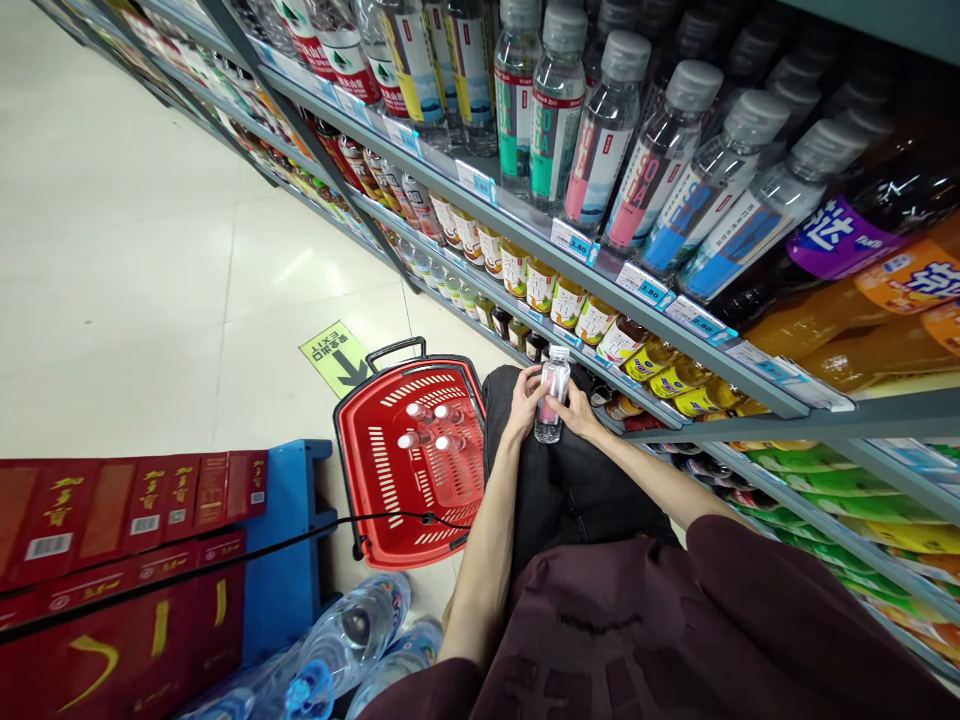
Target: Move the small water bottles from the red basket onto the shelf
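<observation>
Between my two hands is a clear plastic bottle with a pink and white label and a pale cap, upright above my lap. My left hand is closed around its left side, and my right hand grips it from the right, thumbs at the label. To the left, on the floor, stands a red shopping basket with a black handle. Several small clear bottles with whitish caps stand inside it. On the shelf ahead, similar soda water bottles carry green, pink and blue labels.
Grey shelving packed with drinks runs diagonally along the right, with price tags on its edge. Red cartons sit on a blue stand at lower left. Large water bottles lie beside them. A green arrow sign marks the floor.
</observation>
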{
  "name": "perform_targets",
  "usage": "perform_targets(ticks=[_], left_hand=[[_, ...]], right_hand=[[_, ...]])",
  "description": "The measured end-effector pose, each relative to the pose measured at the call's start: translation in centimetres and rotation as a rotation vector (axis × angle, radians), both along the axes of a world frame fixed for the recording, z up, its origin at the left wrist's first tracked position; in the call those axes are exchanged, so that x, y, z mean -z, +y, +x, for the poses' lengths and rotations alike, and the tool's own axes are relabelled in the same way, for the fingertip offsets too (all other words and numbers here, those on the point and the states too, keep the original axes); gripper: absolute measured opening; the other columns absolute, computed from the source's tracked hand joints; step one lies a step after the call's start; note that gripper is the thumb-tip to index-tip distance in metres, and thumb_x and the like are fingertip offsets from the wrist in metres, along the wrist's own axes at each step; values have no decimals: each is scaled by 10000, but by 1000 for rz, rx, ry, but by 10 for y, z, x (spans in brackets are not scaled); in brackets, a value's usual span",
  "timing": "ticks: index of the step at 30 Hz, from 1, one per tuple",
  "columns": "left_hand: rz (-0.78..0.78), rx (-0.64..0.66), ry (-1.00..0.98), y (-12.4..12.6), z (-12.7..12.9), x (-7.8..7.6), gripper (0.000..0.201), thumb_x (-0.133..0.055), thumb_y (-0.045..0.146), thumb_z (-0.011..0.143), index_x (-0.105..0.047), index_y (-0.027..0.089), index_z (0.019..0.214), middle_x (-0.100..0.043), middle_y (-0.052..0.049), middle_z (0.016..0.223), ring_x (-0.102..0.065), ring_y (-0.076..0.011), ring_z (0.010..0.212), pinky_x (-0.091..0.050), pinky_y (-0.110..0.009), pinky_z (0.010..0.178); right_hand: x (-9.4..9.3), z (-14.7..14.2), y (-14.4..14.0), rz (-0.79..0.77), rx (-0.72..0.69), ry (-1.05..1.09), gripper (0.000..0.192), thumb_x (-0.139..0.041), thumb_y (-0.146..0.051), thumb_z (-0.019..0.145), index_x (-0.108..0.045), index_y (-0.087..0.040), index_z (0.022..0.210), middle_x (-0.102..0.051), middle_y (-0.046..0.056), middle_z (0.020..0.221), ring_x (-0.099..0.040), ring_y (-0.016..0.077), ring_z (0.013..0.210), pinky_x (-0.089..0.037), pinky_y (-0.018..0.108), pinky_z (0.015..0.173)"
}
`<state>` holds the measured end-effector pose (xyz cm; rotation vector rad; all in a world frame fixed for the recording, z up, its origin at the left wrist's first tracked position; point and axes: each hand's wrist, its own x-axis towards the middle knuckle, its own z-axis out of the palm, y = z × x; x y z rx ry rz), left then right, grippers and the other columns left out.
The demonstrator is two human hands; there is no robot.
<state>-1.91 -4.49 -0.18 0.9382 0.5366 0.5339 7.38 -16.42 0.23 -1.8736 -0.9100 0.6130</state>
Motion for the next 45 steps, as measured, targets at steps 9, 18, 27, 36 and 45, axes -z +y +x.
perform_targets(ticks=[9,18,27,36,45], left_hand=[[56,-71,32,-1,1,-4,616,-962,347,613,-578,204,1073,-676,4,882,-672,-175,880,-495,-299,853],[65,-71,53,-2,0,-5,692,-995,275,520,-577,204,1067,-656,14,864,-663,-172,856,-496,-282,804],[-102,-69,23,1,5,4,603,-866,569,738,-721,188,1181,-722,-40,966,-674,-183,862,-527,-308,800],[-133,41,-17,4,3,2,571,-873,517,745,-761,179,1191,-744,-98,1236,-689,-251,1104,-509,-359,992],[-4,11,-17,0,-5,-5,603,-908,477,730,-710,199,1227,-739,-79,1045,-684,-208,944,-515,-337,896]], right_hand=[[2,0,-1,73,-26,52,497,-598,-638,913,-566,-223,1184,-759,79,1092,-737,302,1021,-553,401,907],[4,0,0,-22,-35,-15,622,-735,-636,790,-588,-219,1227,-741,97,1167,-710,328,1066,-551,446,952],[8,3,-1,12,-49,-46,654,-659,-675,814,-577,-196,1251,-743,108,1135,-722,316,1011,-563,430,928],[10,3,-1,24,-66,-86,676,-638,-645,831,-562,-182,1318,-745,122,1138,-729,331,987,-585,462,902],[11,-1,0,111,-16,47,541,-651,-619,840,-597,-227,1210,-757,93,1083,-743,332,979,-603,465,902]])
